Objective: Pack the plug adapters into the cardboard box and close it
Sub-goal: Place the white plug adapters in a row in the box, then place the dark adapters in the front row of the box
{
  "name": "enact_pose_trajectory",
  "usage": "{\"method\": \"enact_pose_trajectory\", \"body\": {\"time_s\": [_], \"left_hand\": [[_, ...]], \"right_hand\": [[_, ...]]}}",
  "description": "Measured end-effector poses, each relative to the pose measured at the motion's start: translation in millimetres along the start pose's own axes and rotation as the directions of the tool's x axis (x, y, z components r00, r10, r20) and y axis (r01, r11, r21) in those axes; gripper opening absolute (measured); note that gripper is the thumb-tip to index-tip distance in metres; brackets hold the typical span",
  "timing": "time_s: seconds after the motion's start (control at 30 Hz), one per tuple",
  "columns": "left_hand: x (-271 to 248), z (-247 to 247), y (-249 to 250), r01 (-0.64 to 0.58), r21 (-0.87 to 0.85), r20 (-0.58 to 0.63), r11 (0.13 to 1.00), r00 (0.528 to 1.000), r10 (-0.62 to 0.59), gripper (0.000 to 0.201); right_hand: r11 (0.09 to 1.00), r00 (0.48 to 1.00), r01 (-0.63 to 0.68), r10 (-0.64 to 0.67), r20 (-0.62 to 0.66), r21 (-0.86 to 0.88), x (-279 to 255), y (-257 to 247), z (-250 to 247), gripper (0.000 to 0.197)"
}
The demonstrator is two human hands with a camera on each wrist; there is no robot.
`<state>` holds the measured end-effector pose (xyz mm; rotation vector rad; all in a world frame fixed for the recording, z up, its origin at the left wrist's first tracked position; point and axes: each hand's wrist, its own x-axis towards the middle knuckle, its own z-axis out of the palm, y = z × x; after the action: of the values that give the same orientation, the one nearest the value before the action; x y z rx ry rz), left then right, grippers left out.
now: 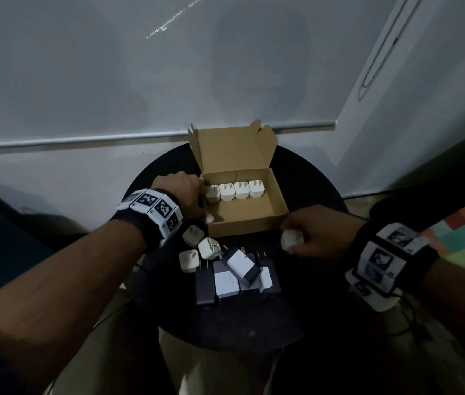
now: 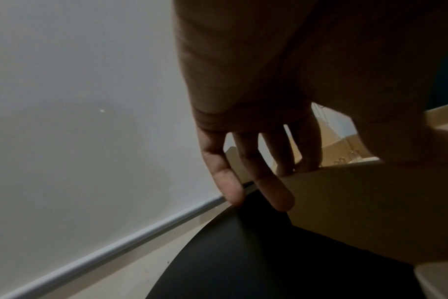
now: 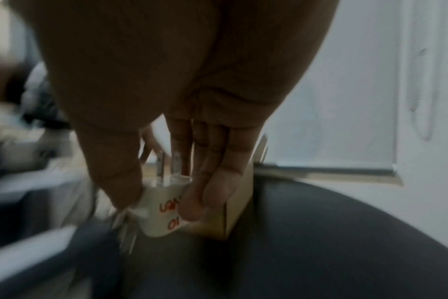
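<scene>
An open cardboard box [image 1: 248,227] stands on a round black table [image 1: 313,183], lid flap upright at the back. Several white plug adapters [image 1: 235,191] stand in a row along its back wall, prongs up. My left hand [image 1: 197,201] rests on the box's left wall [image 2: 358,202] with fairly straight fingers [image 2: 274,192], some inside the rim and some outside, thumb at the front left corner. My right hand [image 1: 289,240] pinches a white adapter [image 3: 156,222] with red print, prongs up, just outside the box's front right corner [image 3: 235,212].
Three loose white adapters [image 1: 197,248] lie on the table in front of the box's left corner. Several grey and white chargers [image 1: 237,277] are piled nearer me. A wall with a grey rail [image 1: 83,141] runs close behind the table.
</scene>
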<state>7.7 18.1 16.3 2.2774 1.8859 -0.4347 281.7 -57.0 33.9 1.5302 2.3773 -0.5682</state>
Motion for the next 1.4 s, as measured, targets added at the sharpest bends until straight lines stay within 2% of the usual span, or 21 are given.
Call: {"method": "enact_pose_trajectory", "body": {"time_s": [0.13, 0.27, 0.43, 0.53, 0.8, 0.87, 0.93, 1.0, 1.03, 1.13, 1.3, 1.4], "left_hand": [[-2, 0, 1, 0.001, -0.012, 0.000, 1.000, 1.000, -0.001, 0.076], [-3, 1, 1, -0.018, -0.012, -0.003, 1.000, 1.000, 0.017, 0.076], [-4, 0, 0, -0.016, -0.022, 0.001, 1.000, 1.000, 0.016, 0.076], [-5, -2, 2, -0.014, -0.014, -0.005, 1.000, 1.000, 0.014, 0.074], [-2, 1, 1, -0.024, -0.007, -0.016, 1.000, 1.000, 0.024, 0.080], [-2, 1, 1, -0.016, -0.013, -0.013, 1.000, 1.000, 0.016, 0.081], [-1, 2, 0, -0.010, -0.019, -0.005, 1.000, 1.000, 0.010, 0.081], [-1, 2, 0, -0.009, -0.018, -0.004, 1.000, 1.000, 0.008, 0.081], [0, 1, 0, -0.011, -0.016, -0.006, 1.000, 1.000, 0.011, 0.080], [-1, 0, 2, -0.016, -0.013, -0.007, 1.000, 1.000, 0.016, 0.079], [-3, -1, 0, -0.017, -0.027, -0.011, 0.999, 1.000, 0.016, 0.075], [-2, 1, 2, -0.020, -0.026, -0.012, 0.999, 1.000, 0.020, 0.076]], "right_hand": [[0.997, 0.991, 0.029, -0.020, -0.132, 0.068, 5, -3, -33, 0.044], [0.997, 0.997, 0.078, -0.078, -0.018, 0.012, 18, -12, -24, 0.043], [0.997, 0.995, 0.004, 0.003, 0.100, -0.074, 18, -15, 8, 0.047], [0.989, 0.989, 0.019, 0.002, 0.148, -0.145, 19, -15, 20, 0.044], [0.989, 0.987, 0.022, 0.003, 0.163, -0.147, 16, -18, 27, 0.049], [0.989, 0.993, -0.001, 0.018, 0.114, -0.149, 11, -22, 23, 0.049], [0.996, 0.999, -0.039, 0.038, -0.017, -0.083, 4, -29, 18, 0.042], [0.993, 0.990, -0.092, 0.100, -0.100, 0.079, -5, -45, 20, 0.034], [0.983, 0.988, -0.110, 0.124, -0.090, 0.145, -9, -54, 24, 0.035], [0.971, 0.988, -0.146, 0.151, -0.015, 0.188, -11, -69, 42, 0.038], [0.948, 0.972, -0.227, 0.235, -0.009, 0.224, -10, -58, 40, 0.040], [0.952, 0.975, -0.222, 0.218, 0.042, 0.209, -15, -57, 49, 0.053]]}}
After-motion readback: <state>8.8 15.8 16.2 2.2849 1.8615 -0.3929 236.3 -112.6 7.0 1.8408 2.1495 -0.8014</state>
